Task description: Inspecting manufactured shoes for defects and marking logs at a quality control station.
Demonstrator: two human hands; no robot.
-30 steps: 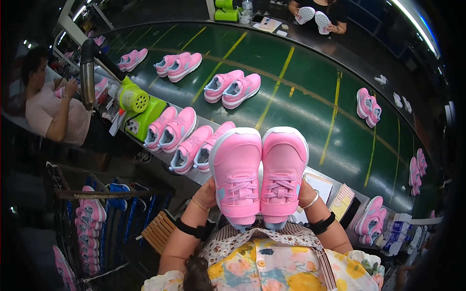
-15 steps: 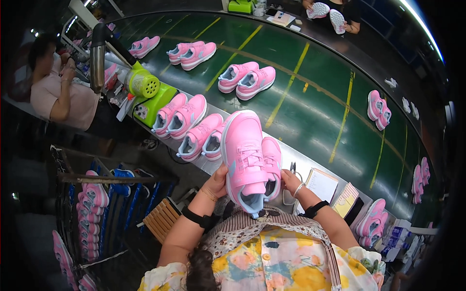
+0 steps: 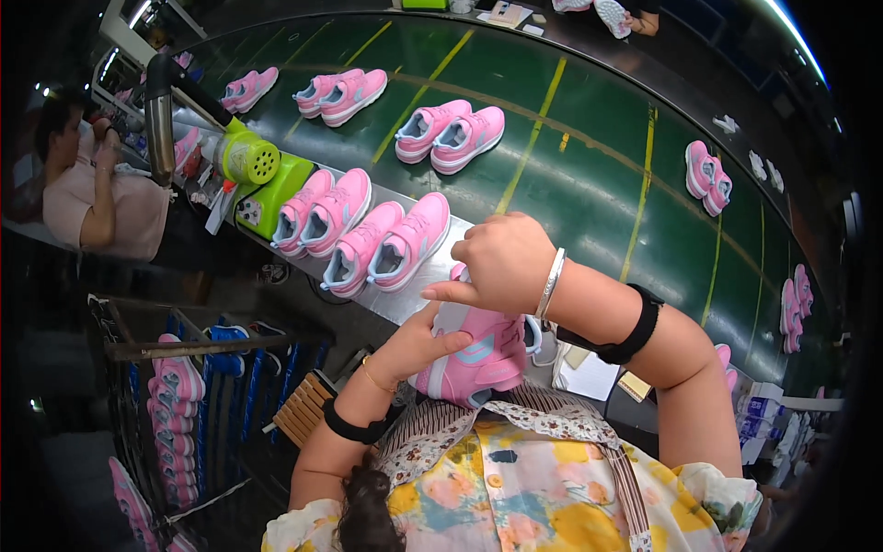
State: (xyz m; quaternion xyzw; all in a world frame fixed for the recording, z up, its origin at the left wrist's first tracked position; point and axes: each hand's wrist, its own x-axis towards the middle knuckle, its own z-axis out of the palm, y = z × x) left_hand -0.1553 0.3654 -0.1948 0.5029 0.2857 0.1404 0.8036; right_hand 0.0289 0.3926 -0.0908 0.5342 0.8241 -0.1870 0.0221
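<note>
A pink sneaker with pale blue trim is held in front of my chest, tilted on its side. My left hand is closed round its sole side, thumb on the shoe. Over the toe end is my right hand, back upward, fingers curled and thumb pointing left; it covers that end, and what its fingers hold is hidden. Whether a second shoe sits behind the first cannot be told. Just left, two pink pairs stand on the metal ledge, the nearer one close to my hands.
A green belt with yellow lines carries several pink pairs. On the ledge stands a lime-green blower. At lower left is a rack with shoes. Notepads lie right of my waist; a co-worker sits at left.
My right hand has risen from the shoe's right side to over its toe. The sneaker has been lowered and turned on its side. The view has shifted slightly.
</note>
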